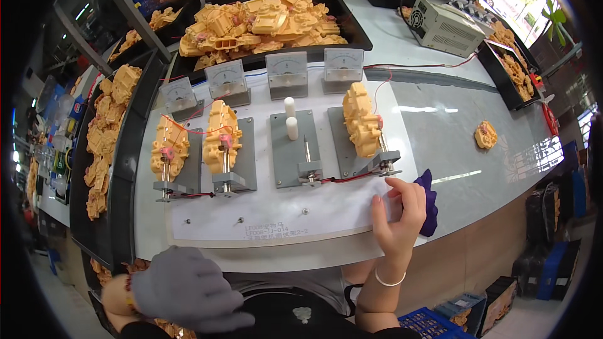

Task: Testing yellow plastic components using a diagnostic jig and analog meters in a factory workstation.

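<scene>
Several grey test fixtures stand in a row on the table. Yellow plastic gearboxes sit on the far-left fixture (193,163), the second fixture (247,150) and the right fixture (336,135). Between them, another fixture (282,163) bears no gearbox; two white pegs (291,119) and a metal pin stand on it. My right hand (402,216), bare, is open just in front of the right gearbox (360,119) and its clamp (382,162); thumb and forefinger are apart. In a grey glove, my left hand (185,289) is near the table's front edge, fingers stretched out, holding nothing visible.
Four analog meters, among them one meter (286,75), line the back of the fixtures. Black trays of gearboxes, a far tray (358,25) and a left tray (119,226), border the work area. A purple cloth (428,204) lies beside my right hand. One loose gearbox (485,135) lies right.
</scene>
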Tool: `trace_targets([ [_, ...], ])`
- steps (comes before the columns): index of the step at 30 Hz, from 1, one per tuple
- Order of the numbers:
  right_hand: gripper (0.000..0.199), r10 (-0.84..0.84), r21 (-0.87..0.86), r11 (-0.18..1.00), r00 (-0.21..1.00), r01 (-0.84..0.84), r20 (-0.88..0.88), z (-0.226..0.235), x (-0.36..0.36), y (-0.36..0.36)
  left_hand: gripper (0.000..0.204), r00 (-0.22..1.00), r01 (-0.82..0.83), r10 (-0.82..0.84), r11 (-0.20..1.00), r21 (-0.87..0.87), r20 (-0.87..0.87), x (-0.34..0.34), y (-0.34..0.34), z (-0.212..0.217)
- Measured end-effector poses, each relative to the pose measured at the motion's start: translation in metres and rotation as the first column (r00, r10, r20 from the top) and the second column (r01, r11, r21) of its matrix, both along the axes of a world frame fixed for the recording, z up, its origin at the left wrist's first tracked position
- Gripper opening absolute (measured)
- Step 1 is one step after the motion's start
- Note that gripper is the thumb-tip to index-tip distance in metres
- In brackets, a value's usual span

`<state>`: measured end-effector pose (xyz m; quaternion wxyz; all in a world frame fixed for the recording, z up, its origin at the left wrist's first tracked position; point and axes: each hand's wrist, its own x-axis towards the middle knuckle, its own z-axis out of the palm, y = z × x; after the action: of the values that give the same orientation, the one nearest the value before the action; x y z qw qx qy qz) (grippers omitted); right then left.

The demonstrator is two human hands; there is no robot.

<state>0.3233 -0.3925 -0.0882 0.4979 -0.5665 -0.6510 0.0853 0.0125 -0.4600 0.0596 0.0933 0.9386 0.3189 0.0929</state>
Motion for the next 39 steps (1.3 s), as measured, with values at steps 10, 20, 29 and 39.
trace_targets([
  [10, 0.009, 0.164, 0.115, 0.981, 0.986, -0.159, -0.04, -0.023, 0.014, 0.003, 0.007, 0.437, -0.878, 0.662, 0.459, 0.132, 0.609, -0.018, -0.026, -0.138],
  [20, 0.01, 0.179, 0.065, 0.983, 0.981, -0.174, -0.072, -0.026, 0.012, 0.003, 0.008, 0.469, -0.877, 0.687, 0.433, 0.206, 0.555, -0.018, -0.013, -0.151],
  [29, 0.012, 0.184, 0.075, 0.981, 0.978, -0.177, -0.102, -0.027, 0.012, 0.002, 0.012, 0.525, -0.848, 0.656, 0.459, 0.266, 0.543, -0.022, -0.016, -0.155],
  [39, 0.011, 0.186, 0.04, 0.982, 0.974, -0.182, -0.127, -0.026, 0.013, 0.001, 0.012, 0.539, -0.839, 0.65, 0.472, 0.272, 0.536, -0.022, -0.015, -0.155],
])
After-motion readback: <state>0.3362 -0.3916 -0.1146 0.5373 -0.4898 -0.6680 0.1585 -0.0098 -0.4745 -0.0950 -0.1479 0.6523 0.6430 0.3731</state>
